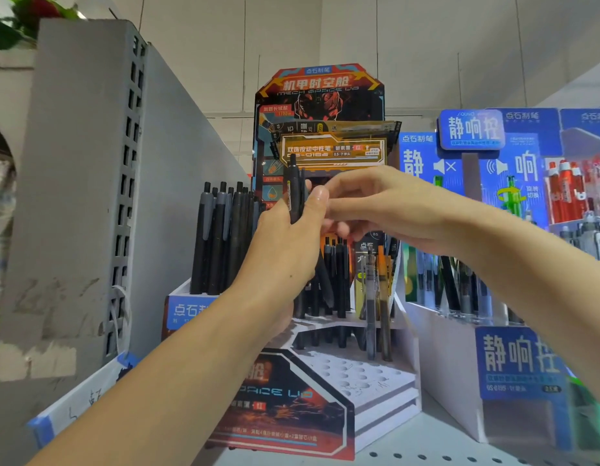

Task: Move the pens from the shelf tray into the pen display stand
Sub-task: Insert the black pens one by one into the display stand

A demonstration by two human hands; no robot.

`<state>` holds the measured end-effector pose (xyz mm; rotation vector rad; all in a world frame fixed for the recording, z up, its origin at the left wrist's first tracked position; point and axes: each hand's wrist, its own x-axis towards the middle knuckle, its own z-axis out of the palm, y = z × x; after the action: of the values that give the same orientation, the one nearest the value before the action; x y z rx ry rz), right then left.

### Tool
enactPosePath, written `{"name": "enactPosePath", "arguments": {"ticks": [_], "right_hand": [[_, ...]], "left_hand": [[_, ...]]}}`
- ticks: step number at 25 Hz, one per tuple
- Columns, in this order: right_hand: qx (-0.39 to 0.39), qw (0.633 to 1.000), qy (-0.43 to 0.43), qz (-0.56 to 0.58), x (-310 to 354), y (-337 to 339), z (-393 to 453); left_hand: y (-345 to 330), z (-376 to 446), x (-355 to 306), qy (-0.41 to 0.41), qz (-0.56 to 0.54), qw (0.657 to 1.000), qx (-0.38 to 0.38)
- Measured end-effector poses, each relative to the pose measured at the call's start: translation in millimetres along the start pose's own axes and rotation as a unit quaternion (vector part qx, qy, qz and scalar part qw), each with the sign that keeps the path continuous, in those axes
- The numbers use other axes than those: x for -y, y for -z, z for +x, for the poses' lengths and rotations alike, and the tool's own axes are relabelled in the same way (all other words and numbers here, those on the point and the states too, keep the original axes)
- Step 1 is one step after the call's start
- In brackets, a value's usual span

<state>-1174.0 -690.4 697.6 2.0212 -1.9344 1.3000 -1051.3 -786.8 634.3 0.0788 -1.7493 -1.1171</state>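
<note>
The pen display stand point(369, 378) has white tiers full of round holes and an orange-and-black backboard; several black pens point(340, 280) stand in its rear rows. In front of the backboard, my left hand point(285, 243) is shut on a small bunch of black pens point(294, 193) held upright. My right hand point(386, 206) comes in from the right, its curled fingertips meeting the bunch beside my left thumb. Whether it grips a pen is hidden. A white-and-blue tray point(187, 309) to the left holds several black and grey pens point(221, 237).
A blue pen display point(514, 361) with more pens stands at the right. A grey shelf divider point(90, 183) rises at the left. The perforated shelf floor point(436, 445) shows in front of the stands.
</note>
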Motion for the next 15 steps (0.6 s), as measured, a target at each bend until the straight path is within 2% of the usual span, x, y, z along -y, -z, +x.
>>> {"name": "enactPosePath", "arguments": {"ticks": [1,3,6,8,12,15], "right_hand": [[0.053,0.998,0.007,0.041,1.2,-2.1,-1.5],[0.085,0.995,0.03,0.052,0.4,-9.6,-1.1],[0.053,0.994,0.04,0.09,-1.8,-14.5,1.2],[0.021,0.994,0.01,0.105,-2.4,-9.0,3.4],[-0.087,0.994,-0.05,-0.039,-12.4,-9.3,12.5],[-0.124,0.984,-0.072,-0.101,-19.5,-18.7,17.3]], "left_hand": [[-0.8,0.7,-1.4,0.004,-0.008,1.0,0.002],[-1.2,1.7,-4.9,0.014,-0.013,1.0,0.006],[-0.4,0.0,-7.9,0.015,-0.015,1.0,0.011],[-1.1,-0.5,-6.4,0.017,0.006,1.0,0.013],[0.6,-5.6,-7.8,0.011,-0.02,1.0,-0.008],[6.2,0.0,-10.5,0.009,-0.044,0.999,-0.023]]}}
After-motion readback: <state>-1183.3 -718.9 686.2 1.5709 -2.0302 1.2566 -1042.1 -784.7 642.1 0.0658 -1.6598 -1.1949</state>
